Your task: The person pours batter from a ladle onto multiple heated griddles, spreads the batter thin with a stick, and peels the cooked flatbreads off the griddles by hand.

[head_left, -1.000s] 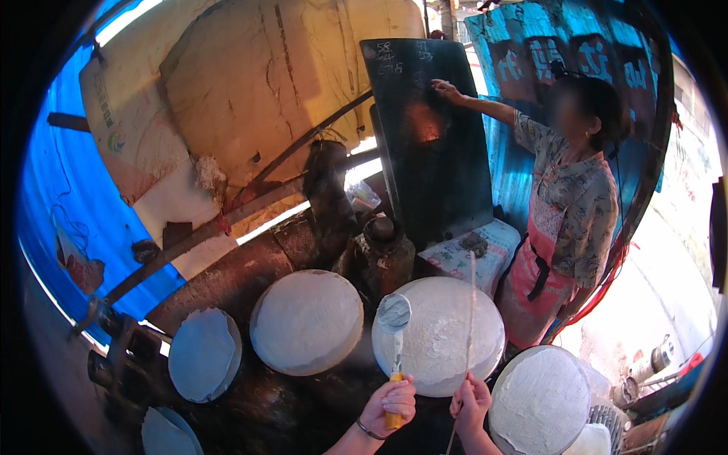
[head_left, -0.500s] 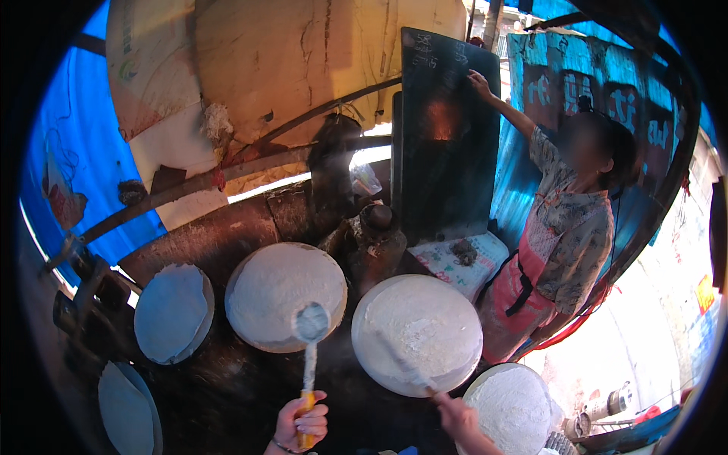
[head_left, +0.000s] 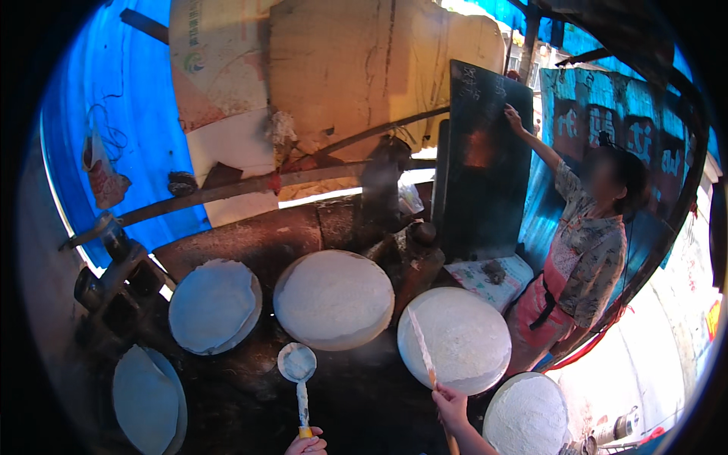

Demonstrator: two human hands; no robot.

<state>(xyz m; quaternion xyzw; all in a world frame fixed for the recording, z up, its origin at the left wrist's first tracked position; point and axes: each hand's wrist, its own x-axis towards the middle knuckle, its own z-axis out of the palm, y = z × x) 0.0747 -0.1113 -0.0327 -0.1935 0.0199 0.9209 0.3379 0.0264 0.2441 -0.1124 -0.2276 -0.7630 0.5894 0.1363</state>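
Note:
My left hand (head_left: 308, 444), at the lower edge, is closed around the yellow handle of a ladle (head_left: 296, 364). The ladle's bowl is coated in pale batter and hangs over the dark surface, in front of the middle round white layer (head_left: 334, 297). My right hand (head_left: 453, 406) grips a long wooden spatula (head_left: 420, 337) whose blade is smeared white. That blade lies over the left part of the right-hand round white layer (head_left: 469, 334); whether it touches cannot be made out.
Thin pale sheets (head_left: 214, 305) lie on a round at left, with more sheets (head_left: 144, 402) nearer. Another white round (head_left: 527, 415) sits at lower right. A person (head_left: 580, 250) in a pink apron stands beyond, one hand raised to a dark board (head_left: 485, 174). A patterned cloth (head_left: 493, 277) lies below it.
The view has swung left, shifting the scene rightward. My left hand has lowered the ladle from over the middle round to in front of it. The spatula, blurred before, now points more upright.

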